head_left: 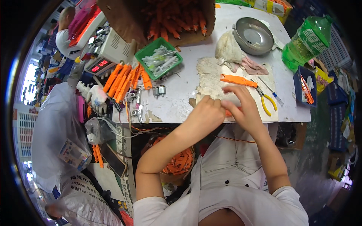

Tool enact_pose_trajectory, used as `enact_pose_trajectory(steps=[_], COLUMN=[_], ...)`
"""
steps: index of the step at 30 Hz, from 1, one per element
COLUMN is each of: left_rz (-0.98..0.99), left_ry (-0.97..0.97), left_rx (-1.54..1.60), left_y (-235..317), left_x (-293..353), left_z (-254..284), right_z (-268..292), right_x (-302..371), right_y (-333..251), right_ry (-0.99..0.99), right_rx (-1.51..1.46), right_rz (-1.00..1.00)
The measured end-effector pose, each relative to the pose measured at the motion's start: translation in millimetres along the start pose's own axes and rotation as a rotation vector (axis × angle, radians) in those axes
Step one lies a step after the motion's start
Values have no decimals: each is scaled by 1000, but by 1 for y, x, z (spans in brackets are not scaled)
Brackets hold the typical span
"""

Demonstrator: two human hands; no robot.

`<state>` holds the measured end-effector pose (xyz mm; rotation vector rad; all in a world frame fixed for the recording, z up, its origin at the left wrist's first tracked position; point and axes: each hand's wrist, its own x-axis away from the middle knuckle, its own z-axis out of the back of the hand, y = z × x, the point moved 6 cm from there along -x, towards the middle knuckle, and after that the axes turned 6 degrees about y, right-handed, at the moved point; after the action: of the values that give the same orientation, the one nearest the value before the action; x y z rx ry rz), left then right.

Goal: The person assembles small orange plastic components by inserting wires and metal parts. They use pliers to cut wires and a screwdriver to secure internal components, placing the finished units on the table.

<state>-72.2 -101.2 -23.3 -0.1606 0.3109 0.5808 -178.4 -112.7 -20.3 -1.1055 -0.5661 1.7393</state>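
Observation:
My left hand (209,111) is curled into a fist near the front edge of the table. Beside its knuckles a bit of an orange plastic piece (228,112) shows; most of it is hidden between my hands. My right hand (244,112) arches in from the right, thumb and index finger apart, the thumb close to the left fist. Just beyond lies a longer orange plastic casing (238,80). Pliers with yellow handles (267,103) rest to the right of it, next to a thin screwdriver with a blue handle (278,99).
A green tray (180,59) holds small clear parts, left of which orange casings (121,83) are heaped. Behind stands a cardboard box (124,19) of orange pieces. A metal bowl (253,34), a rag (228,47), a green bottle (307,43) and a blue bin (304,84) are at right.

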Motion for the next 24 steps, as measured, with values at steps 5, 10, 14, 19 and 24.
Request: enact_pose_trajectory(steps=[5,10,14,19,24], left_rz=[-3,10,81,257,494], left_ry=[-21,152,320,528,576], left_rx=[70,176,240,40,-199], left_y=[-12,-19,-36,-99,-199], left_x=[1,2,4,12,14], left_z=[-2,7,24,66,88], right_z=[0,-7,-6,-4,-5], right_x=[35,41,42,40,39], right_y=[11,24,26,28,28], right_ry=[-54,-25,-31,-52,-67], right_rx=[269,236,239,212,201], right_rz=[168,161,141,94,82])
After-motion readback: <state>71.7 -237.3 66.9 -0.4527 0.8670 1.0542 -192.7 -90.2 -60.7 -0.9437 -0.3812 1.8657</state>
